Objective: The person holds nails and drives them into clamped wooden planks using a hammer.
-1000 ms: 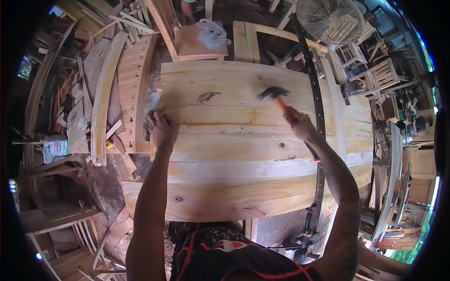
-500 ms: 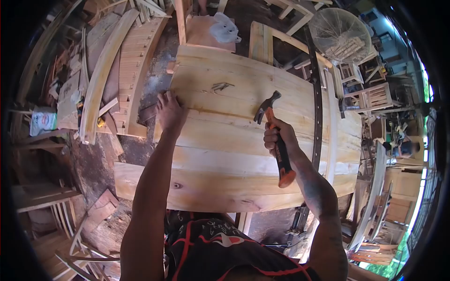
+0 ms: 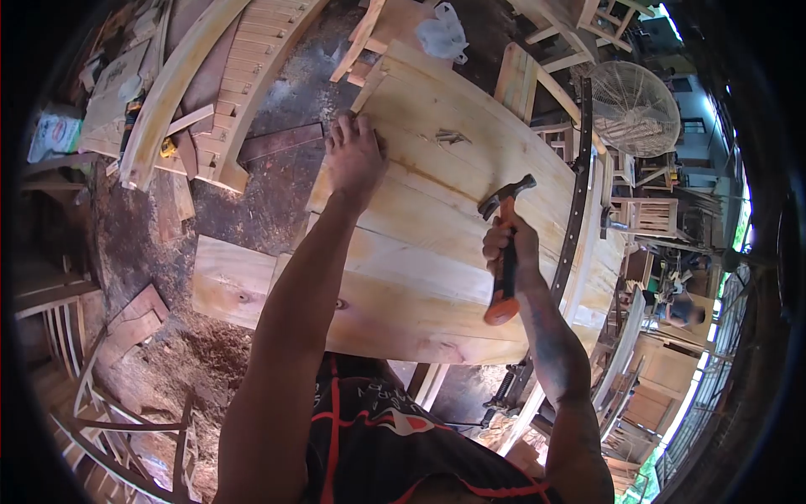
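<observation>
My right hand (image 3: pixel 514 242) is closed around an orange-and-black claw hammer (image 3: pixel 505 273), fingers wrapped about the grip, with the dark metal head raised beyond my knuckles and the butt toward me. My left hand (image 3: pixel 357 160) lies back-up at the left end of a broad panel of pale, yellowish wooden planks (image 3: pixel 403 260), fingers bent and slightly apart; I cannot tell whether they grip the edge or only press on it.

I judge this as a moment of steadying the wood with the hammer at the ready; a next move calls for a firm grip and the left hand kept well clear of the head.

Farther out on the panel, between my two hands, lies a small heap of thin, short pieces (image 3: pixel 451 136), too small to name surely. The planks carry brown streaks and dark knots, and a long dark metal bar with holes (image 3: pixel 573 214) crosses their right side.

Around me, a slatted pale-wood frame (image 3: pixel 252 71) stands to the left above a dark floor (image 3: pixel 201 370) strewn with shavings. A crumpled clear plastic bag (image 3: pixel 441 34) sits past the far end, and a round caged fan (image 3: pixel 631 109) stands at the right, near wooden chair frames (image 3: pixel 645 217).
</observation>
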{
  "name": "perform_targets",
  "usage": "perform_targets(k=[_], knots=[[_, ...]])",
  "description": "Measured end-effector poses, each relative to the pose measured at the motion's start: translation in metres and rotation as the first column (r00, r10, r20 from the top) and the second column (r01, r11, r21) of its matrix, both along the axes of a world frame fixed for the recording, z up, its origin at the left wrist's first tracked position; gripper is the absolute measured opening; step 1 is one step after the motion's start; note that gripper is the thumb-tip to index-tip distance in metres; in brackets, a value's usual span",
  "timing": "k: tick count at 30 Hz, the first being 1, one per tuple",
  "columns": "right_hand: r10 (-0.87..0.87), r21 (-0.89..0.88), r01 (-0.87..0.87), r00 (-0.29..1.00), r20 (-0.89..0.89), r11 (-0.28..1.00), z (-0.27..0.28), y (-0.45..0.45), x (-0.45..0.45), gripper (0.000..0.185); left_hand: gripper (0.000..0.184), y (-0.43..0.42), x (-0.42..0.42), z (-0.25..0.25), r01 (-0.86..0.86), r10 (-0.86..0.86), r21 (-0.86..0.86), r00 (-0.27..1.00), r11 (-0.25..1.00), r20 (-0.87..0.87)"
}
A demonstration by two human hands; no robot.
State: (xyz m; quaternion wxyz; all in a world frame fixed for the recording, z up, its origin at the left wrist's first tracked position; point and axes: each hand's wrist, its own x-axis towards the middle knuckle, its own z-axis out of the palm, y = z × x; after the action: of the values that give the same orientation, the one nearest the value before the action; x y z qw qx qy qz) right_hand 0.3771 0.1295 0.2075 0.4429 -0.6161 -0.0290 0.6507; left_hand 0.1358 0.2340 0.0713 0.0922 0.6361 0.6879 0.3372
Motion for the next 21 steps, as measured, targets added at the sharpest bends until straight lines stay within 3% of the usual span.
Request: perform_targets(k=[3, 8, 16, 18, 21], knots=[[-0.035, -0.047, 0.026, 0.979, -0.201, 0.999, -0.002, 0.010, 0.016, 0.032, 0.033, -0.002, 0.000, -0.001, -0.011, 0.012, 0.029, 1.000, 1.000, -0.012], [-0.049, -0.019, 0.048, 0.995, -0.092, 0.999, -0.012, -0.021, 0.002, 0.029, 0.033, 0.002, 0.001, -0.011, -0.019, 0.019, 0.075, 1.000, 0.997, -0.006], [-0.101, -0.049, 0.093, 0.973, -0.205, 0.994, -0.007, -0.016, -0.004, 0.031, 0.032, 0.000, -0.003, 0.000, -0.004, 0.004, 0.001, 0.998, 1.000, 0.055], [-0.054, -0.045, 0.040, 0.930, -0.363, 0.998, -0.003, -0.002, 0.010, 0.036, 0.031, -0.001, -0.002, -0.002, 0.000, 0.000, 0.003, 0.997, 1.000, 0.071], [-0.077, -0.050, 0.064, 0.948, -0.307, 0.997, -0.003, -0.009, 0.010, 0.039, 0.030, 0.000, 0.000, -0.006, -0.035, 0.034, 0.050, 0.999, 0.998, 0.007]])
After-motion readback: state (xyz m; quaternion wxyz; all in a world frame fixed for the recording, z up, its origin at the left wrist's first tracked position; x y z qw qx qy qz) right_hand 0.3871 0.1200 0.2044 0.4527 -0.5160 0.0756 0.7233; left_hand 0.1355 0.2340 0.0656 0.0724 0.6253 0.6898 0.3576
